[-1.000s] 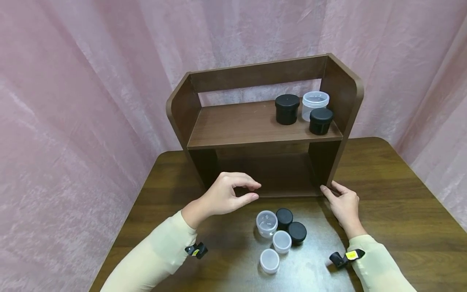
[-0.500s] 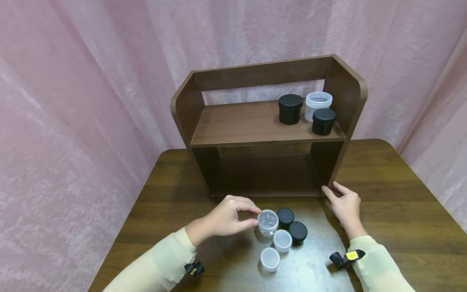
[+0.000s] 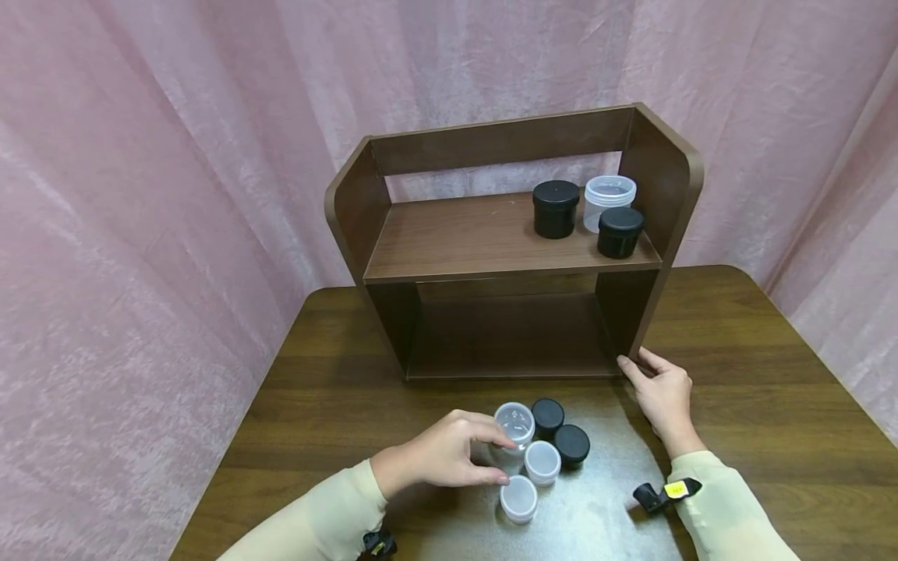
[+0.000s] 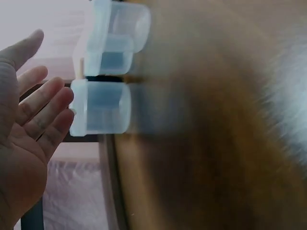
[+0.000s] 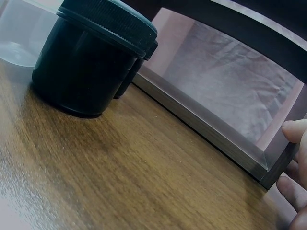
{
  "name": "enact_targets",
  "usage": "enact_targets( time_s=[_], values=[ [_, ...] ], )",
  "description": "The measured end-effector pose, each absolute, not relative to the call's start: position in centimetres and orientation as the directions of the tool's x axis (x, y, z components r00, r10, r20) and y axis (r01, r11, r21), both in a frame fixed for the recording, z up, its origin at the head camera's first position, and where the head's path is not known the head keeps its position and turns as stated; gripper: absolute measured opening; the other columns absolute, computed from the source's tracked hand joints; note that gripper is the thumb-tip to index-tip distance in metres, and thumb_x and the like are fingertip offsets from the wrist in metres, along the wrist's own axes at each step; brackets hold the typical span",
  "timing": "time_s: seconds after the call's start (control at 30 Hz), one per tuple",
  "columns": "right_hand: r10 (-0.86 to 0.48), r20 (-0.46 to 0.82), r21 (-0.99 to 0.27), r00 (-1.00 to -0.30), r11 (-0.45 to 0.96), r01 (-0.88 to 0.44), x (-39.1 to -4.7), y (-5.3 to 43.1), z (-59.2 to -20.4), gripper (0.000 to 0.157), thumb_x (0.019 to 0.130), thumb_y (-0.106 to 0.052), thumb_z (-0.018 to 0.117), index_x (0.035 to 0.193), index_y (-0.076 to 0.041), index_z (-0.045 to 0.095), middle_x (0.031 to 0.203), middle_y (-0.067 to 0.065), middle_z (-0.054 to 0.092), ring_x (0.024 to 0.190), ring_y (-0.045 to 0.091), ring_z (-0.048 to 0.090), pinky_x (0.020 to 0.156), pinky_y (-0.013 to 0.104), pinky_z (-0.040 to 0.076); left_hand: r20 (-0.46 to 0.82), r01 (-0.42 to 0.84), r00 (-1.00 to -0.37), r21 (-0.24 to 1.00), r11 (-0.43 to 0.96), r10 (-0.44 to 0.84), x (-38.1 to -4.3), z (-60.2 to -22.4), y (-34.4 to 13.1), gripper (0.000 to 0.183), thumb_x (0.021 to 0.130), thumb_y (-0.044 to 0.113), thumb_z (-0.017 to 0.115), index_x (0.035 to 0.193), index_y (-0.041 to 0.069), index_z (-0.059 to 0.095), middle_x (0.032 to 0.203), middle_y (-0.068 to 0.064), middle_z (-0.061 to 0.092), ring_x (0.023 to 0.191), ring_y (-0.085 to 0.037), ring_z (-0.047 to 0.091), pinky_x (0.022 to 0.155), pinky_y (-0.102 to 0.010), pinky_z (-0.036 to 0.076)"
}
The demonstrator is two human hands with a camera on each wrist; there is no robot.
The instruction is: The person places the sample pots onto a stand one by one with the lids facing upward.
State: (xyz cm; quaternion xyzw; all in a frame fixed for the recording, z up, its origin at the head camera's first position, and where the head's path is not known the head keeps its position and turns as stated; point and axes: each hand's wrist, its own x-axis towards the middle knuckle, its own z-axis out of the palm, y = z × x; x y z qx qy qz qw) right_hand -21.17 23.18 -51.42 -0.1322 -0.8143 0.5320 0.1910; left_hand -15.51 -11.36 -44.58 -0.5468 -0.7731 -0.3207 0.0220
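Note:
My left hand hovers by the small jars, thumb and fingers apart with nothing between them. Its thumb tip is close to the nearest clear jar, and its fingertips are by the larger clear jar. Another small clear jar stands between these and two black-lidded jars. In the left wrist view the fingers are beside a clear jar. My right hand holds the lower right corner of the brown two-tier shelf, thumb in front and fingers outside the side panel.
On the upper tier stand a big black jar, a clear jar and a smaller black jar, towards the right. The wooden table reaches out on both sides; a pink curtain hangs behind.
My left hand has come down and towards me, from in front of the lower tier to the clear jars. The right hand stays at the shelf corner, and the jars stand where they were.

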Motion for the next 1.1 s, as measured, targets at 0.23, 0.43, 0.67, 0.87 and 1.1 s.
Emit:
enact_targets(
  time_s=[0.23,0.43,0.67,0.87,1.1],
  values=[
    [0.424,0.180,-0.918,-0.888,0.396,0.003,-21.2,23.2,-51.5,0.054,0.083,-0.035,0.076,0.123,-0.001,0.065,0.118,0.016,0.064,0.103,0.016,0.062,0.069,0.002,0.042,0.328,0.857,-0.373,0.481,0.186,0.868,-14.8,-46.1,-10.9,0.051,0.068,0.034,0.088,0.109,0.010,0.070,0.107,0.003,0.067,0.106,0.001,0.057,0.094,-0.014,0.042],
    [0.424,0.181,-0.919,-0.887,0.395,0.002,-21.2,23.2,-51.5,0.053,0.083,-0.034,0.076,0.123,0.000,0.065,0.118,0.017,0.064,0.104,0.017,0.062,0.069,0.002,0.042,0.290,0.884,-0.340,0.423,0.199,0.894,-14.4,-47.0,-10.7,0.051,0.070,0.040,0.085,0.111,0.014,0.069,0.109,0.006,0.067,0.108,0.004,0.055,0.095,-0.011,0.040],
    [0.414,0.183,-0.917,-0.892,0.398,-0.003,-21.3,23.2,-51.5,0.054,0.084,-0.034,0.075,0.124,0.000,0.064,0.120,0.018,0.063,0.111,0.027,0.059,0.070,0.001,0.040,0.260,0.870,-0.366,0.436,0.229,0.894,-14.2,-47.3,-10.7,0.044,0.075,0.037,0.082,0.111,0.014,0.070,0.108,0.006,0.068,0.105,0.004,0.056,0.093,-0.011,0.041],
    [0.422,0.175,-0.919,-0.890,0.394,0.006,-21.2,23.2,-51.5,0.054,0.083,-0.035,0.075,0.124,-0.001,0.064,0.120,0.017,0.064,0.111,0.027,0.059,0.071,0.002,0.039,0.255,0.860,-0.400,0.436,0.264,0.880,-14.2,-47.4,-11.2,0.043,0.077,0.034,0.082,0.113,0.014,0.070,0.112,0.005,0.068,0.108,0.001,0.057,0.094,-0.012,0.041],
    [0.417,0.180,-0.916,-0.891,0.401,0.003,-21.2,23.2,-51.6,0.053,0.084,-0.036,0.075,0.123,-0.002,0.065,0.119,0.016,0.064,0.110,0.026,0.060,0.071,0.002,0.039,0.280,0.848,-0.433,0.449,0.282,0.857,-14.4,-47.6,-12.2,0.041,0.077,0.033,0.082,0.112,0.013,0.070,0.113,0.003,0.068,0.107,-0.001,0.059,0.094,-0.014,0.042]
  ],
)
